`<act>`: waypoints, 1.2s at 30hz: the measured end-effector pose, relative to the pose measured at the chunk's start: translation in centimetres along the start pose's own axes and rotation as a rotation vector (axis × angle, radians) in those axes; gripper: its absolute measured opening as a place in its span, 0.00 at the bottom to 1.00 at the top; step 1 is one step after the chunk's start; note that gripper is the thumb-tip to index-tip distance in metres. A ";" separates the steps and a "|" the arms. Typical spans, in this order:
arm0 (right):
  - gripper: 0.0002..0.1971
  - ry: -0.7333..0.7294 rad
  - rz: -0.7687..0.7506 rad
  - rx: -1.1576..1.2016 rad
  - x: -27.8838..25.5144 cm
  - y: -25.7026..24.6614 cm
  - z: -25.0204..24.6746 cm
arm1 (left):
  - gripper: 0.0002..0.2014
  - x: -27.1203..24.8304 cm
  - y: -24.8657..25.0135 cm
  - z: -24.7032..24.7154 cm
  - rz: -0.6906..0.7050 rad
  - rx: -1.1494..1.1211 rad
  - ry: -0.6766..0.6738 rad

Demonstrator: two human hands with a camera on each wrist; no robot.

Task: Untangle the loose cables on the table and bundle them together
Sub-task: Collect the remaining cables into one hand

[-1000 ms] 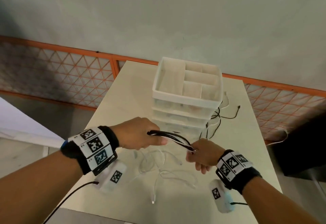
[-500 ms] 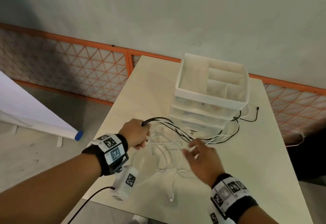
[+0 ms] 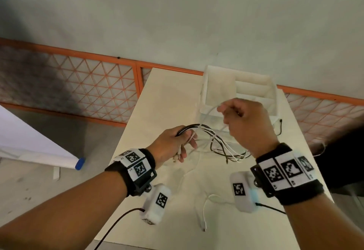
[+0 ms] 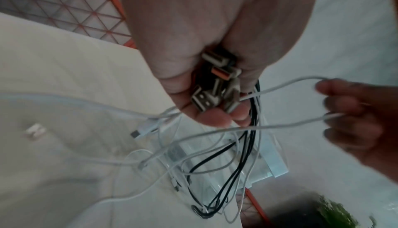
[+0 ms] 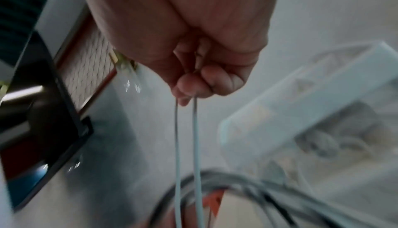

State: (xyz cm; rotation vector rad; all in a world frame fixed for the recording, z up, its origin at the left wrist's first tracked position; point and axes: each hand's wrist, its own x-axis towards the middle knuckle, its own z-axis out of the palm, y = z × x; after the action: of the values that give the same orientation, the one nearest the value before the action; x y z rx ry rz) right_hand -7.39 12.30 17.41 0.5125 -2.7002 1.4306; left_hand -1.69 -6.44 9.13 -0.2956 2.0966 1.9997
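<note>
Your left hand [image 3: 171, 145] has its fingers [image 4: 212, 118] curled round a bunch of USB plugs [image 4: 217, 85] and black and white cables [image 3: 220, 141]; your right hand [image 3: 249, 124] pinches a doubled white cable [image 5: 186, 146], raised above the worktop [image 3: 171, 96]. The cable loops sag between the hands to the worktop. Behind them stands a white drawer organiser [image 3: 254, 84]; another white cable [image 3: 204, 210] lies near the front edge.

Cream table [image 3: 169, 100]: organizer [image 3: 271, 100], white cable [image 3: 204, 206].
</note>
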 end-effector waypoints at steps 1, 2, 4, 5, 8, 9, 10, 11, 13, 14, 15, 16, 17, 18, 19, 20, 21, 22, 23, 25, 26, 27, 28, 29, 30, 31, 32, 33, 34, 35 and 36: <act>0.09 0.118 -0.006 0.054 0.6 -0.1 -1.3 | 0.13 0.3 -0.3 0.2 -0.005 0.004 0.010; 0.09 0.238 -0.008 0.103 1.1 0.0 -2.5 | 0.13 0.5 -0.7 0.3 -0.015 0.018 0.022; 0.08 0.417 0.001 0.179 1.7 0.5 -4.5 | 0.12 0.8 -1.7 0.1 -0.050 0.072 0.033; 0.08 0.465 0.011 0.182 1.8 1.0 -5.3 | 0.12 0.9 -2.1 0.0 -0.073 0.103 0.037; 0.07 0.442 0.063 0.078 1.4 4.2 -6.4 | 0.13 1.1 -1.5 -0.4 -0.132 0.135 0.054; 0.06 0.401 0.107 0.017 1.1 5.7 -6.7 | 0.13 1.0 -0.5 -0.5 -0.134 0.127 0.059; 0.07 0.348 0.163 -0.053 0.8 7.2 -6.9 | 0.13 1.0 0.9 -0.6 -0.122 0.104 0.065; 0.08 0.287 0.224 -0.132 0.4 8.9 -7.1 | 0.13 1.0 2.7 -0.8 -0.097 0.064 0.069; 0.08 0.149 0.354 -0.285 -0.3 11.9 -7.8 | 0.12 0.8 6.4 -1.1 -0.025 -0.044 0.067; 0.07 0.092 0.422 -0.332 -0.6 13.0 -8.1 | 0.12 0.8 8.1 -1.1 0.007 -0.103 0.062; 0.07 0.061 0.469 -0.360 -0.8 13.8 -8.5 | 0.12 0.8 9.2 -1.0 0.026 -0.151 0.056; 0.08 0.054 0.498 -0.374 -0.9 14.5 -8.9 | 0.12 0.8 10.0 -0.5 0.028 -0.176 0.050; 0.10 0.069 0.513 -0.381 -0.8 14.7 -9.4 | 0.12 0.8 10.2 0.0 0.016 -0.169 0.049; 0.12 0.107 0.517 -0.378 -0.6 14.8 -9.7 | 0.12 0.8 10.3 0.7 -0.001 -0.144 0.047; 0.15 0.152 0.516 -0.365 -0.2 15.0 -10.1 | 0.12 0.8 10.2 1.3 -0.015 -0.119 0.039; 0.16 0.190 0.507 -0.347 0.2 14.9 -10.5 | 0.12 0.9 10.2 1.9 -0.018 -0.111 0.026; 0.18 0.224 0.503 -0.324 0.8 14.9 -11.0 | 0.12 1.0 10.4 2.4 -0.012 -0.118 0.017; 0.20 0.257 0.502 -0.294 1.4 14.8 -11.5 | 0.12 1.1 10.7 2.9 -0.001 -0.127 0.021; 0.20 0.291 0.497 -0.254 2.1 14.5 -12.1 | 0.12 1.4 10.8 3.2 0.008 -0.118 0.041; 0.16 0.364 0.438 -0.160 3.4 13.4 -13.5 | 0.12 1.8 10.7 4.1 0.000 -0.040 0.099; 0.13 0.397 0.379 -0.107 4.0 12.6 -14.3 | 0.11 1.9 10.3 4.7 -0.018 0.002 0.116; 0.11 0.436 0.303 -0.054 4.6 11.9 -15.0 | 0.10 2.0 10.0 5.2 -0.039 0.028 0.122; 0.11 0.471 0.226 -0.011 4.9 11.1 -15.6 | 0.10 2.1 9.7 5.7 -0.058 0.037 0.122; 0.12 0.496 0.159 0.018 5.1 10.8 -16.0 | 0.10 2.1 9.5 6.2 -0.072 0.030 0.121; 0.11 0.507 0.104 0.047 5.0 10.6 -16.2 | 0.10 2.1 9.5 6.5 -0.079 0.014 0.123; 0.11 0.500 0.069 0.072 4.9 11.0 -16.2 | 0.10 2.1 9.5 6.8 -0.084 -0.007 0.127; 0.11 0.482 0.050 0.089 4.6 11.4 -16.1 | 0.10 2.0 9.6 7.0 -0.087 -0.023 0.132; 0.10 0.461 0.041 0.111 4.2 12.1 -15.8 | 0.10 1.9 9.7 7.2 -0.090 -0.032 0.138; 0.10 0.437 0.044 0.128 3.7 13.2 -15.5 | 0.11 1.7 9.7 7.4 -0.094 -0.037 0.143; 0.11 0.408 0.044 0.145 3.2 14.3 -15.1 | 0.11 1.6 9.7 7.6 -0.098 -0.041 0.149; 0.11 0.378 0.056 0.145 2.7 15.2 -14.7 | 0.11 1.4 9.7 7.8 -0.104 -0.047 0.157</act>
State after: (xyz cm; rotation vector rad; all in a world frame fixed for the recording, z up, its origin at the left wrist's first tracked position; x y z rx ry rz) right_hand -16.28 31.43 14.19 0.1507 -2.3440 1.5613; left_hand -5.74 1.82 17.57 -0.5761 2.0793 2.0259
